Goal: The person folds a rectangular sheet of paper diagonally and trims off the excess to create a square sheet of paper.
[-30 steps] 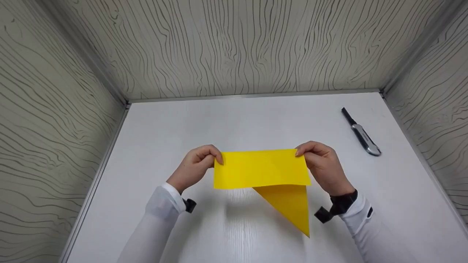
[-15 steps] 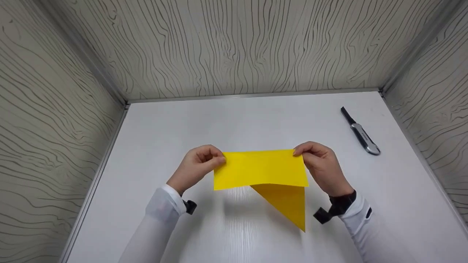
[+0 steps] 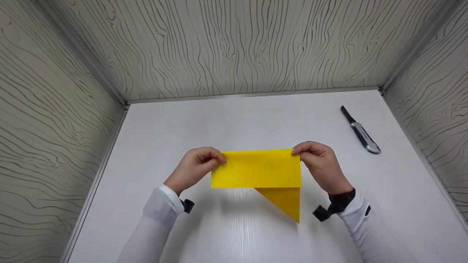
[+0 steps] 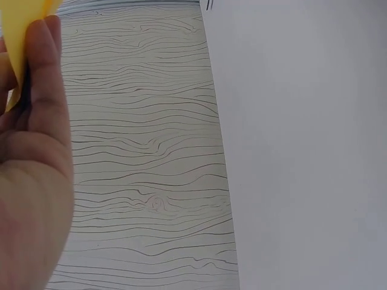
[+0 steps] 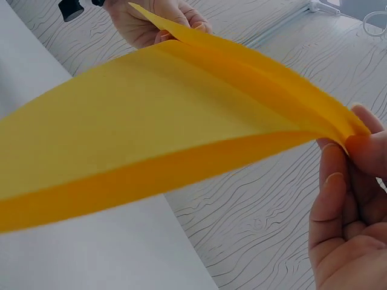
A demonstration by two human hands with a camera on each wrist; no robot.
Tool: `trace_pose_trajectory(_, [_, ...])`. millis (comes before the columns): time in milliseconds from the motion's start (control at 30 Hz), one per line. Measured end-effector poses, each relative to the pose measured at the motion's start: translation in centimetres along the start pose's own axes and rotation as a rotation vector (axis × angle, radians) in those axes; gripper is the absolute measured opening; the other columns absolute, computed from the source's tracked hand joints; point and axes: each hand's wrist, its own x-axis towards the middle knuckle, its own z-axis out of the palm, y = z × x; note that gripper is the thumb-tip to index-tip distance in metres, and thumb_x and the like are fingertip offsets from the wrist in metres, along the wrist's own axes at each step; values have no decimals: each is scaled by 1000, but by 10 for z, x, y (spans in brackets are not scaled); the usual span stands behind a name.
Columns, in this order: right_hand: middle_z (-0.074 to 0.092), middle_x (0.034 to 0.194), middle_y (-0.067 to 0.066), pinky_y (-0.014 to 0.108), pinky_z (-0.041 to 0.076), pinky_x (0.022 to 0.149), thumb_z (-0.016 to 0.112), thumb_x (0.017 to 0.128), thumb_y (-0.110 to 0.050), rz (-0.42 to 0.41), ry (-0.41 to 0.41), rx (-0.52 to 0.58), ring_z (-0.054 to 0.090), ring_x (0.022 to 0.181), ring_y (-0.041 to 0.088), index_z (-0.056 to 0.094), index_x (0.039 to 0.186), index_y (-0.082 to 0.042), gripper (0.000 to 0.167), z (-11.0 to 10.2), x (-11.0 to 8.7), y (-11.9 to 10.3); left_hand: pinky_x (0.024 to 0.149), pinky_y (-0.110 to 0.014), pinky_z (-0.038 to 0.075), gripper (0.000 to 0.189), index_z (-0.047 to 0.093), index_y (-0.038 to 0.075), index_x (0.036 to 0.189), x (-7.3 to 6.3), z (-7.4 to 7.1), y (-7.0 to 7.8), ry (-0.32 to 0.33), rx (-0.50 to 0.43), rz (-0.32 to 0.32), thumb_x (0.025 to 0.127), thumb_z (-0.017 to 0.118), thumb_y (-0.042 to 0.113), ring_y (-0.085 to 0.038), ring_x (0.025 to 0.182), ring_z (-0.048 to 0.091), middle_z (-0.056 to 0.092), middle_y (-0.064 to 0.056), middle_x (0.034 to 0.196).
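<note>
Folded yellow paper sheet (image 3: 256, 168) is held above the white worktop (image 3: 234, 120), a triangular flap hanging below. Left hand (image 3: 197, 166) and right hand (image 3: 317, 160) each pinch an upper corner. Risk: uneven pull skews the layers or tears a corner. Far right lies a black-and-silver utility knife (image 3: 360, 130), untouched.

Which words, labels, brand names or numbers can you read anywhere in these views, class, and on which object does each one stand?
None can be read.
Yellow paper: plain, no print.
Utility knife: any marking on its handle is too small to read.
White table: only bare surface shows.
</note>
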Motion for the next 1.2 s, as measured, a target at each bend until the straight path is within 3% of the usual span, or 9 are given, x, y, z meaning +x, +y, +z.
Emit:
trace_pose_trajectory(433, [67, 113, 19, 32, 53, 98, 39, 106, -2, 32, 24, -83, 63, 101, 34, 63, 111, 14, 30, 1, 0, -4, 90, -31, 56, 18, 80, 23, 110, 2, 9, 6, 45, 67, 25, 101, 67, 14, -22, 100, 65, 72, 4, 115])
trace_pose_trajectory(533, [67, 114, 18, 30, 53, 95, 52, 107, -13, 56, 50, -154, 62, 101, 33, 65, 114, 9, 26, 4, 0, -5, 89, -31, 56, 17, 80, 23, 109, 1, 10, 6, 59, 65, 14, 101, 67, 15, -22, 99, 65, 72, 4, 114])
trace_pose_trajectory(667, [65, 116, 16, 27, 56, 88, 73, 97, -21, 65, 67, -243, 60, 98, 31, 66, 118, 1, 31, 8, 1, -3, 88, -33, 56, 16, 79, 23, 109, 1, 10, 5, 71, 54, 2, 101, 67, 15, -23, 98, 65, 71, 3, 114])
trace_pose_trajectory(833, [63, 113, 19, 27, 57, 87, 76, 94, -16, 3, 89, -234, 61, 96, 30, 61, 124, -2, 36, 9, 2, 1, 88, -35, 57, 16, 74, 24, 115, 0, 13, 7, 89, 26, -24, 100, 68, 18, -26, 95, 66, 70, 1, 116])
trace_pose_trajectory(1000, [63, 108, 20, 27, 57, 86, 74, 94, -7, -57, 127, -230, 63, 93, 29, 56, 127, -2, 38, 13, 3, 2, 89, -35, 58, 34, 63, 26, 132, -1, 16, 9, 130, 21, -64, 100, 69, 19, -26, 95, 68, 69, -2, 113])
trace_pose_trajectory(1200, [61, 105, 16, 26, 56, 83, 71, 93, 4, -175, 156, -293, 61, 90, 28, 51, 122, 2, 35, 21, 3, 1, 93, -35, 56, 35, 66, 27, 132, 3, 13, 14, 143, 59, -164, 99, 70, 18, -25, 98, 67, 70, -1, 111])
